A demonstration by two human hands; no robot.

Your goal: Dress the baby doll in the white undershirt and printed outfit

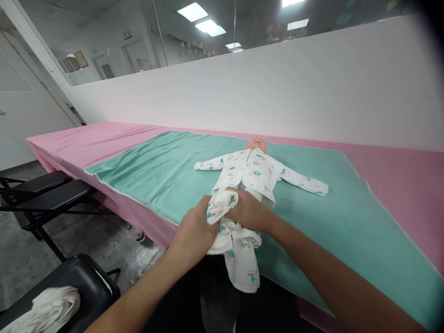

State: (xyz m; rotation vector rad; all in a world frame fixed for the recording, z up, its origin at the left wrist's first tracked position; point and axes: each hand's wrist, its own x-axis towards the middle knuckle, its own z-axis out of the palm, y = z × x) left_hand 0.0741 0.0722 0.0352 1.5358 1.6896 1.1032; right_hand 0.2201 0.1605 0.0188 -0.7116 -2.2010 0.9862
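Observation:
A baby doll [257,144] lies on its back on the green cloth, its head toward the wall. It wears a white printed jacket [255,172] with both sleeves spread wide. At its lower end, my left hand [201,224] is closed on a bunched pair of matching printed baby pants [243,268]. One pant leg hangs over the table's near edge. My right hand [248,210] reaches in at the doll's legs, its fingers closed and mostly hidden behind the gathered fabric. What exactly the right fingers grip cannot be made out.
The green cloth [149,171] covers part of a long table with a pink tablecloth [76,143]. Black folding chairs [65,192] stand at the left. On a nearer black chair [93,277] lies crumpled white cloth [52,307]. A white wall [277,92] with a window runs behind.

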